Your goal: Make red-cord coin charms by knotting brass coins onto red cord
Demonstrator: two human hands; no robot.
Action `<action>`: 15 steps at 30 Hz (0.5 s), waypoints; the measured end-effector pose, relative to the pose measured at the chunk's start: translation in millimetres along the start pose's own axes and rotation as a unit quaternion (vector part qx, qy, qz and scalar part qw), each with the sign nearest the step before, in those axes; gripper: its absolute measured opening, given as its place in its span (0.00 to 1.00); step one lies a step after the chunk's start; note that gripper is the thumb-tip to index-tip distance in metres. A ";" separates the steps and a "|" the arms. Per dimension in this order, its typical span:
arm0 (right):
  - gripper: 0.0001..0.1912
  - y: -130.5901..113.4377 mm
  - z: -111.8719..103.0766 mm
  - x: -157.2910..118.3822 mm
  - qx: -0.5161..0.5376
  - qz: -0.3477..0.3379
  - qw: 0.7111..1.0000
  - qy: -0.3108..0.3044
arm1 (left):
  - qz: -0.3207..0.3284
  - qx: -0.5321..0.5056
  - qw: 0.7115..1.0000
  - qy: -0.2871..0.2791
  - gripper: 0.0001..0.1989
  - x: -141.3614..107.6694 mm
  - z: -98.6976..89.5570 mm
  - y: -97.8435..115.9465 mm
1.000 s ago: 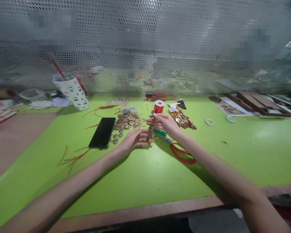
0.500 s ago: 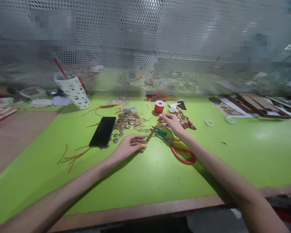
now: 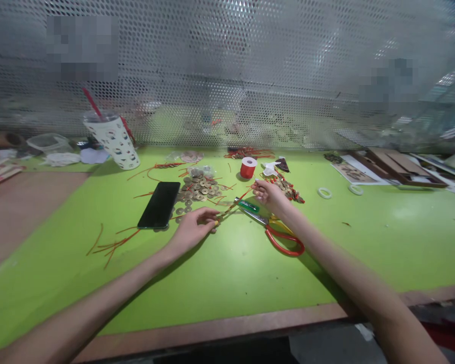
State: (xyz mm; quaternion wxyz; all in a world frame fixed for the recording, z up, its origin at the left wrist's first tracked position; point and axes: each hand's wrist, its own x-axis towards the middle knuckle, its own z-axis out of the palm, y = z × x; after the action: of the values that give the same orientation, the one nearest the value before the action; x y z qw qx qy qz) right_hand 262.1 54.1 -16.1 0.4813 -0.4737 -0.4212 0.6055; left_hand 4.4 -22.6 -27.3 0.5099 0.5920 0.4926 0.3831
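Between my hands runs a short string of coins on red cord (image 3: 230,209), stretched at a slant. My left hand (image 3: 192,227) is closed in a pinch on its lower end. Higher up and to the right, my right hand (image 3: 270,195) pinches the red cord at the other end. Below the cord lie a green lighter (image 3: 247,205) and scissors (image 3: 282,240) with red and yellow handles. Loose holed coins (image 3: 202,188) are heaped beyond my left hand. Just past my right hand are a red spool (image 3: 247,168) and a pile of coins tied with red cord (image 3: 290,189).
A black phone (image 3: 160,206) lies left of the coins, with cut red cords (image 3: 116,244) near it. Behind stands a patterned cup (image 3: 116,141) with a straw. White rings (image 3: 324,192) and brown trays (image 3: 402,167) lie at right. A perforated metal screen (image 3: 227,65) borders the table's back.
My left hand has moved slightly left and my right hand slightly right, so the coin string and its cord are stretched further between them. Both still pinch it.
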 end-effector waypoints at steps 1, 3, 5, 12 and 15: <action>0.11 1.9 0.4 -3.6 0.005 0.003 1.000 0.003 | 0.007 0.009 1.000 0.002 0.11 -1.3 -1.4 -0.4; 0.11 6.4 2.0 -15.1 0.012 0.011 1.000 0.006 | 0.023 0.033 0.999 0.005 0.12 -4.9 -4.7 -0.3; 0.12 11.3 4.7 -31.3 0.007 0.019 1.000 -0.015 | 0.039 0.071 0.997 0.003 0.11 -9.1 -7.8 1.0; 0.17 12.0 -0.4 -64.4 -0.246 -0.072 0.961 -0.100 | 0.153 0.188 0.970 0.016 0.05 -18.4 -9.5 5.6; 0.14 3.7 -21.1 -45.6 -0.427 -0.168 0.888 -0.007 | 0.172 0.187 0.967 0.018 0.04 -20.3 -8.4 6.2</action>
State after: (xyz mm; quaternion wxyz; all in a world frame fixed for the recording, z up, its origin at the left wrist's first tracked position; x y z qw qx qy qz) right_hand 286.1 9.8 -16.2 0.3238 -0.5516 -0.7158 0.2803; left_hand -7.0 -40.5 -18.7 0.3077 0.7457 0.4553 0.3767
